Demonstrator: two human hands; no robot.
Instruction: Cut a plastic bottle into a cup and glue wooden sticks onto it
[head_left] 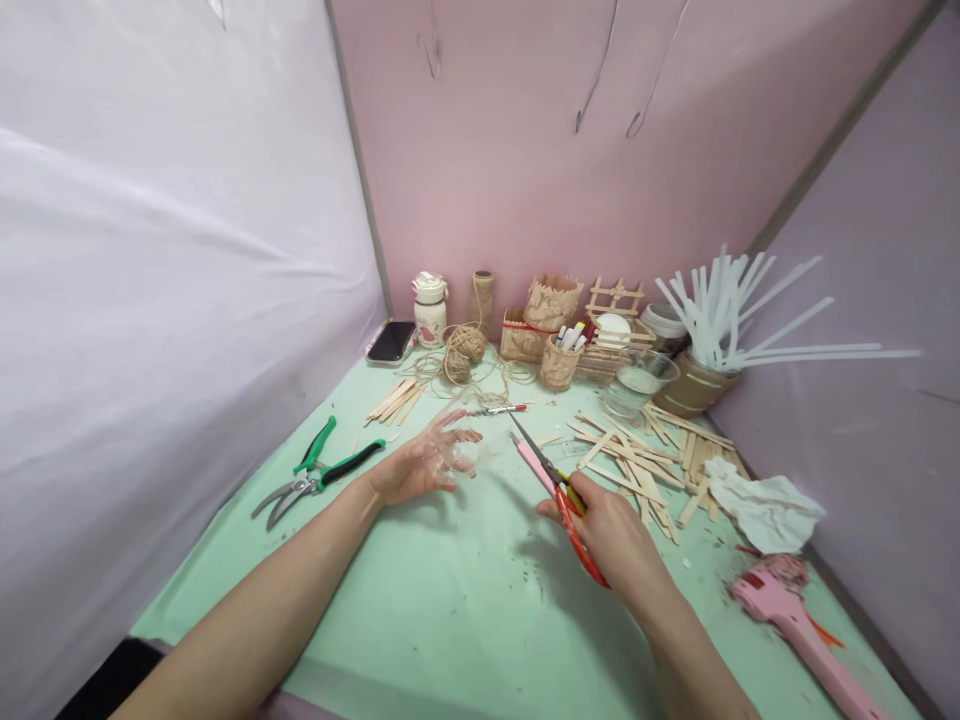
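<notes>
Clear plastic piece (454, 462) sits in left hand (409, 468), just above the middle of the green table (465, 600). Fingers are spread and loosely curled around it; light grip, probably because it's thin and would crush. Its outline is too blurred to tell the exact shape. Palm side faces the right hand (609, 520), so the piece is presented to it.

Right hand is closed on scissors (574, 535), thumb on the near-left side of the handles. Tips point to the far edge and a bit left, apart from the left fingers; sensible, edges clear of skin. Can't tell whether the pink strip by the blades is part of them.

Slim red-and-silver tool (497, 410) lies just beyond the hands, presumably within easy reach. Pruning shears (305, 483) lie by the left edge, jaws toward the near side, likely parked clear of the forearm.

Loose wooden sticks (637, 465) spread right of center, a smaller bunch (394, 400) far left. Twine ball (465, 348), marker cup (560, 365) and glass bowl (634, 385) line the far edge, which looks like storage. White cloth (769, 505) and pink long-handled tool (787, 615) sit along the right edge, out of the work zone
</notes>
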